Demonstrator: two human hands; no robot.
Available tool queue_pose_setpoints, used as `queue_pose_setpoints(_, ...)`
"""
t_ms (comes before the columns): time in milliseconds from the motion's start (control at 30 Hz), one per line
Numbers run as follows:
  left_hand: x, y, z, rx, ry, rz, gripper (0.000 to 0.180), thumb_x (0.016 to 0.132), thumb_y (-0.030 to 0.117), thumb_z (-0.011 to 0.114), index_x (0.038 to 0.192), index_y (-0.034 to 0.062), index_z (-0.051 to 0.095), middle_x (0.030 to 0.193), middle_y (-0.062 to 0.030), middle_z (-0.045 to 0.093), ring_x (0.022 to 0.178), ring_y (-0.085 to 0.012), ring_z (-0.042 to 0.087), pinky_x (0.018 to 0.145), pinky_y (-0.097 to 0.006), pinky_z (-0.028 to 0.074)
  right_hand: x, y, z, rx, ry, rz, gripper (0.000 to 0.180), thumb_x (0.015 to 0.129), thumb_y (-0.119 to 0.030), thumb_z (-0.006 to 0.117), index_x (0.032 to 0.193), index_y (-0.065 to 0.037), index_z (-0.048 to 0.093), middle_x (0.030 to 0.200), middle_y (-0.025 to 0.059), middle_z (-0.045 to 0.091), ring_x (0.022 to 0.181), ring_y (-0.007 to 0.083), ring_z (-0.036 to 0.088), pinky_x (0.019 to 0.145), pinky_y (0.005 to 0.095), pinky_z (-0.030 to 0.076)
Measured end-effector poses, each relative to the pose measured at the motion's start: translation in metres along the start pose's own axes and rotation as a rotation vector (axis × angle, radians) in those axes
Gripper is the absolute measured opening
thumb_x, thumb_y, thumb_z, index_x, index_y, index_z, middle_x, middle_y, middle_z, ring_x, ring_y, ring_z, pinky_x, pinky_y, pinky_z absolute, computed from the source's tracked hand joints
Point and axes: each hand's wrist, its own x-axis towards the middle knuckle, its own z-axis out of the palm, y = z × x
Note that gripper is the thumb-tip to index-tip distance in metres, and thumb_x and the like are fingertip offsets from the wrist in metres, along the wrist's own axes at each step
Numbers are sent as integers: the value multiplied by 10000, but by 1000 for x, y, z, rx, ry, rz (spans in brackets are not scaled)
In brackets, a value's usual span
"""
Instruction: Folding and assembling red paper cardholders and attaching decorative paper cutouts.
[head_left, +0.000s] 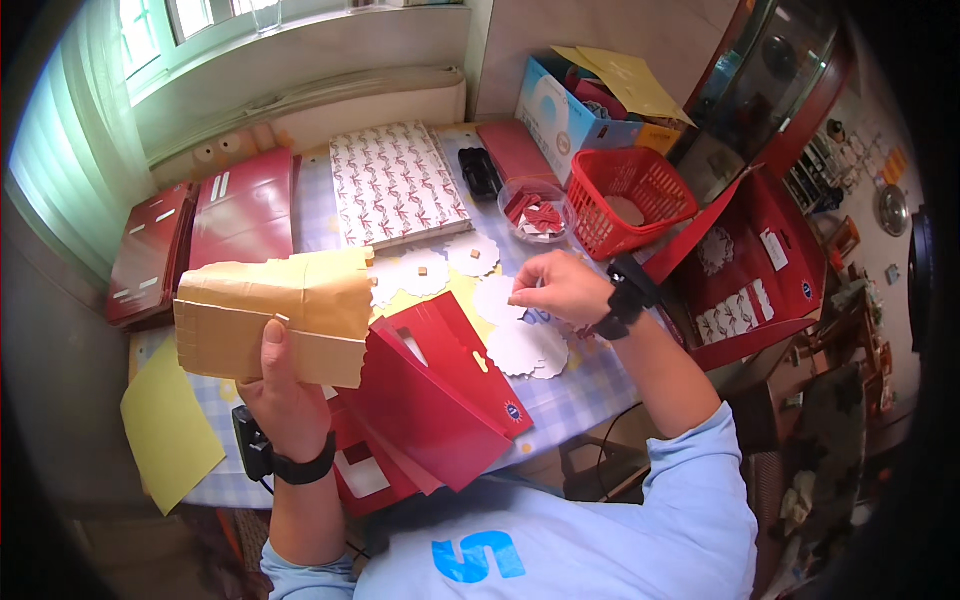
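My left hand [283, 390] grips a tan paper sheet [285, 285] with wavy edges and a fold across it, the thumb pressed on its face. A tiny white piece shows by the thumb tip. My right hand [565, 288] is closed in a pinch above white scalloped-edge paper cutouts [525, 345]; whatever is between its fingertips is too small or hidden to make out. More white cutouts with small tan squares [422, 271] on them lie farther back. Dark red folded card boxes [430, 390] lie flat, overlapping, between my forearms.
Stacks of red card [240, 210] stand at the left, near a yellow sheet [175, 420]. Patterned white sheets [395, 180] and a black stapler-like object [479, 174] lie at the back. Rightward are a clear tub [536, 212], a red basket [630, 195], a blue carton [560, 115] and an open red box [745, 270].
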Motion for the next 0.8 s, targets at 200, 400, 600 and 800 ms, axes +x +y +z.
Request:
queue_pose_setpoints(200,0,-5,-14,46,-48,7,345,942,181,567,1242,21,507,1154,-75,591,1029,-168,604,852,-325,533,26,5,8,-121,-123,57,232,778,-199,687,848,21,682,746,108,677,697,152,629,645,313,492)
queue_pose_setpoints(400,-3,-4,-10,-22,-8,3,299,930,132,583,1192,-4,538,1106,-88,612,986,-167,616,871,-317,509,32,8,11,-253,-113,83,240,763,-210,700,847,15,685,745,114,678,698,171,639,646,312,496)
queue_pose_setpoints(600,-6,1,-5,-7,-23,-10,275,931,138,584,1165,-4,553,1093,-84,616,959,-160,621,843,-302,511,33,3,10,-259,-36,166,281,707,-246,761,774,-8,627,719,104,650,677,179,623,612,322,480)
queue_pose_setpoints(800,-9,-6,-8,27,-82,-42,290,945,166,571,1183,1,551,1095,-67,621,986,-160,615,848,-306,513,24,20,13,-63,59,166,285,716,-252,771,789,-17,627,721,100,638,663,159,602,610,301,475)
